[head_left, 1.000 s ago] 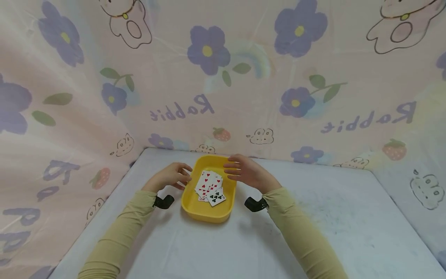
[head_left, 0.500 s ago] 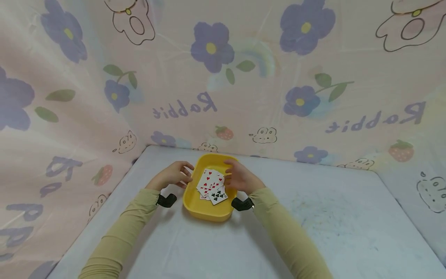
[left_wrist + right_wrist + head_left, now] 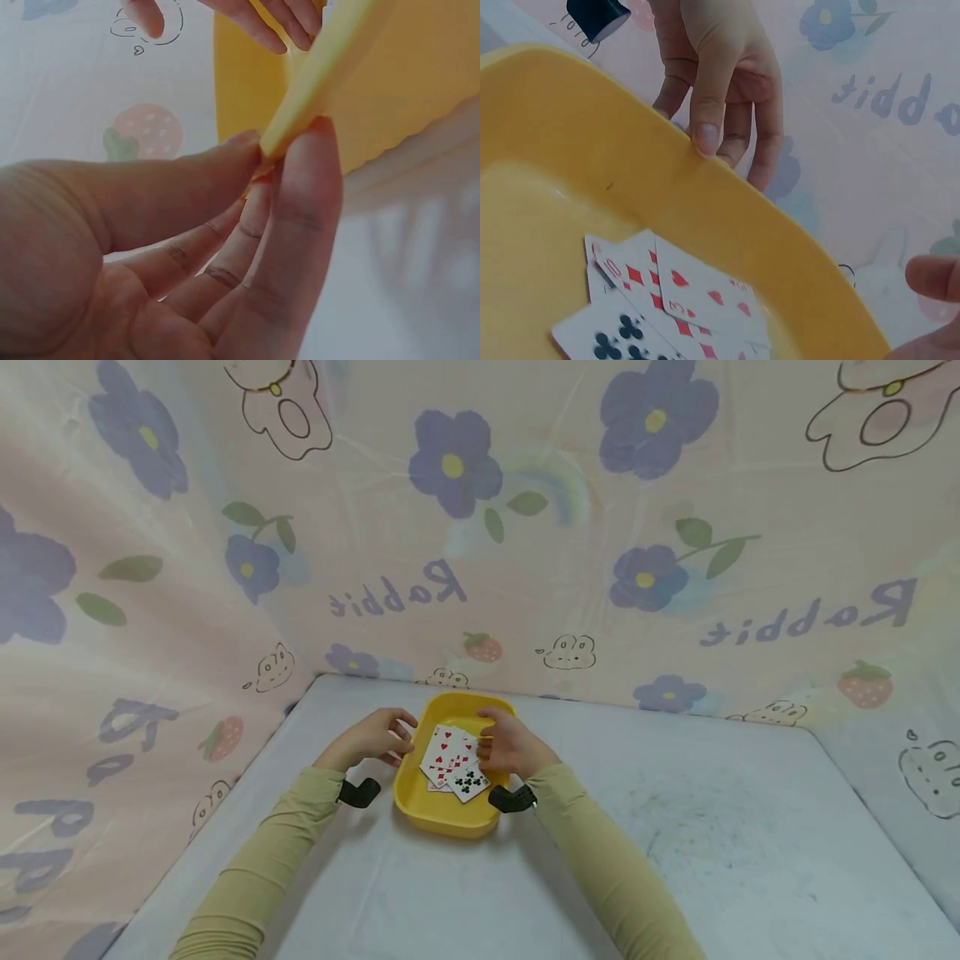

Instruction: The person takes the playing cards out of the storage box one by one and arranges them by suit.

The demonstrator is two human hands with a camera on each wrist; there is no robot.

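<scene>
A yellow plastic tray (image 3: 446,827) holds several playing cards (image 3: 447,756), which lie face up in an overlapping pile with hearts, diamonds and clubs showing. My left hand (image 3: 372,737) pinches the tray's left rim (image 3: 319,79) between thumb (image 3: 176,187) and fingers, as the left wrist view shows close up. On the opposite side, my right hand (image 3: 514,745) hangs over the right part of the tray, its fingers reaching in beside the cards. Only part of that hand, with its thumb (image 3: 937,277), enters the right wrist view, at the lower right; its other fingers are hidden there.
The tray stands on a white-covered table (image 3: 720,827) with dark smudges to the right. Behind and to the left hangs a pink curtain (image 3: 525,552) printed with flowers and rabbits. Black wrist cameras (image 3: 360,792) sit on both wrists.
My right hand has moved left from the tray's right rim to over its inside, close to the cards. The left hand keeps its place at the left rim. The head view has shifted slightly.
</scene>
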